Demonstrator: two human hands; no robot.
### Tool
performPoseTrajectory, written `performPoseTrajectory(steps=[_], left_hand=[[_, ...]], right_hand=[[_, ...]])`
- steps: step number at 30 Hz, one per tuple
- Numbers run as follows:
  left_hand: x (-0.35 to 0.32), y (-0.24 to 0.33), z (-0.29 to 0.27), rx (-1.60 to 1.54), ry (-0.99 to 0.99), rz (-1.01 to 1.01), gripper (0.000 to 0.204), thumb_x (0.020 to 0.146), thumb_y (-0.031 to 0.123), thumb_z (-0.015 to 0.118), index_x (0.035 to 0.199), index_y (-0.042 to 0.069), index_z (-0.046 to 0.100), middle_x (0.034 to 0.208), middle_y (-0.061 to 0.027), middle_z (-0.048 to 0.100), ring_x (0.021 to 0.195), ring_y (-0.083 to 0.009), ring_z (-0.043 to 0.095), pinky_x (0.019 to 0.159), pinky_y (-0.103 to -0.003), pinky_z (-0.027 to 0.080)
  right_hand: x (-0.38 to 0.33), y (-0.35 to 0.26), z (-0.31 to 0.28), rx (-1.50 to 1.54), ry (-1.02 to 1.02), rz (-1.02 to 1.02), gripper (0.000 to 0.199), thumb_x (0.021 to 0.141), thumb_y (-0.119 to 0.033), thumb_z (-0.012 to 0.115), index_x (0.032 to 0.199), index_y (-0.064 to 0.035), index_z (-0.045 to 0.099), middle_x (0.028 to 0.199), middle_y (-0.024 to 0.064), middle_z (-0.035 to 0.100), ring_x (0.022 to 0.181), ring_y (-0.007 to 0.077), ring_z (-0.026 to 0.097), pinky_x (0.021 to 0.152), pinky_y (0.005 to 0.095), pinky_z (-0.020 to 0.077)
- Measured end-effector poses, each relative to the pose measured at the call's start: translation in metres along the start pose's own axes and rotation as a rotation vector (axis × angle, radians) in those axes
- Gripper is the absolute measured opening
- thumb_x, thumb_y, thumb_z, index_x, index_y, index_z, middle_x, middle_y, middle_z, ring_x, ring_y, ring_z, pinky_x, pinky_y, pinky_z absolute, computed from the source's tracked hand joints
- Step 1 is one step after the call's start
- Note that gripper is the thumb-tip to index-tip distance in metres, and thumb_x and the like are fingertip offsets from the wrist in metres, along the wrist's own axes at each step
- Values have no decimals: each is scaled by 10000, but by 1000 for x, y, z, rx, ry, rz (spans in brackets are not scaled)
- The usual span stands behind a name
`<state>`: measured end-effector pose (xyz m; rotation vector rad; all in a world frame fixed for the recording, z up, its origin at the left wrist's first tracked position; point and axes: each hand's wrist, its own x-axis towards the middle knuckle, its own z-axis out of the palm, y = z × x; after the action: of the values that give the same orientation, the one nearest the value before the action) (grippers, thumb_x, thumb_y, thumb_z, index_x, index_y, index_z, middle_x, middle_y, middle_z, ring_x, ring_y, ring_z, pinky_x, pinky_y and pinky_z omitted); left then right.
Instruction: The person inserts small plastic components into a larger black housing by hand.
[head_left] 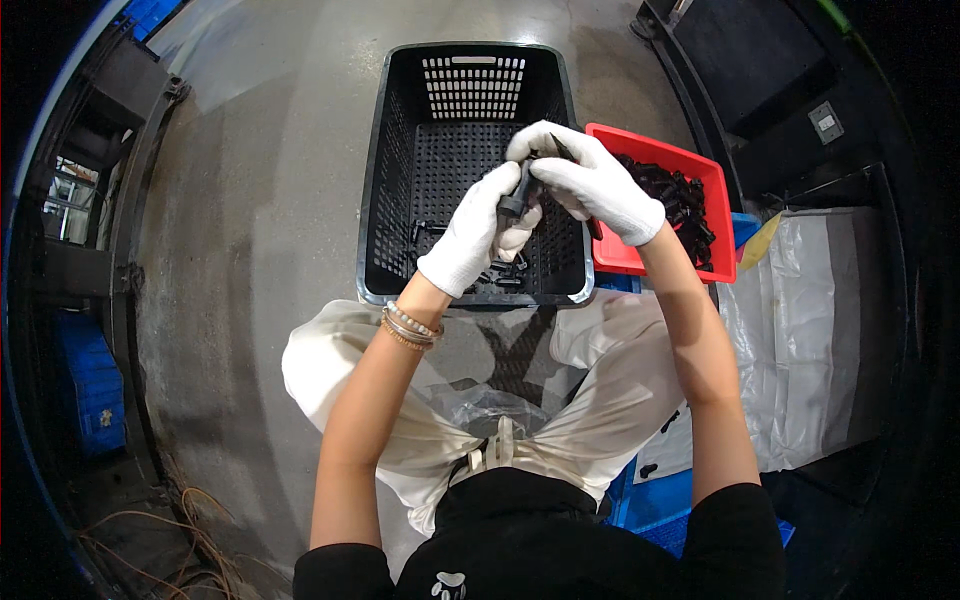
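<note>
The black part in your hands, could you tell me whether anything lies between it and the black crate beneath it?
Nothing visible does. The black part is held in the left hand and right hand right over the open black crate, which holds only a few similar parts on its floor. The red bin sits off to the right.

Black crate (400,180): perforated plastic, matt; red bin (700,175): smooth plastic, slight sheen. Gloves on left hand (478,232) and right hand (590,180): white knit cloth, matt. Floor (260,200): bare concrete, mottled, faintly glossy; small part (518,195) held: dark, matt plastic
</note>
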<state>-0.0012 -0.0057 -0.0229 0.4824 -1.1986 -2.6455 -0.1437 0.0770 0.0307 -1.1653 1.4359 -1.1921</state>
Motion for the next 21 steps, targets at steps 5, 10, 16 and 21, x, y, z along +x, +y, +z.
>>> performPoseTrajectory(steps=[5, 10, 16, 21], left_hand=[[-6, 6, -1, 96, 73, 190, 341, 943, 408, 394, 899, 89, 507, 640, 1, 489, 467, -49, 415, 385, -192, 308], [5, -7, -12, 514, 546, 528, 317, 939, 364, 377, 942, 60, 468, 684, -45, 456, 515, -123, 406, 455, -254, 338], [9, -12, -17, 652, 647, 652, 390, 949, 450, 321, 904, 87, 456, 581, 17, 412, 450, -61, 374, 398, -208, 306], [10, -19, -24, 936, 784, 790, 374, 940, 357, 374, 916, -1, 478, 650, -74, 464, 556, -174, 458, 519, -319, 404]], right_hand=[[1, 22, 4, -336, 171, -250, 246, 891, -152, 456, 1038, 9, 572, 877, 103, 616, 830, 212, 596, 788, 303, 460], [-2, 31, 17, -495, 199, -412, 265, 880, -151, 440, 1013, 1, 612, 939, 181, 624, 894, 329, 598, 804, 373, 471], [-8, 13, 35, -593, 278, -420, 210, 856, -157, 511, 986, -31, 618, 803, 150, 595, 757, 331, 584, 690, 390, 472], [-9, 13, 38, -613, 261, -441, 207, 855, -159, 518, 988, -33, 614, 777, 139, 587, 726, 323, 579, 668, 391, 470]])
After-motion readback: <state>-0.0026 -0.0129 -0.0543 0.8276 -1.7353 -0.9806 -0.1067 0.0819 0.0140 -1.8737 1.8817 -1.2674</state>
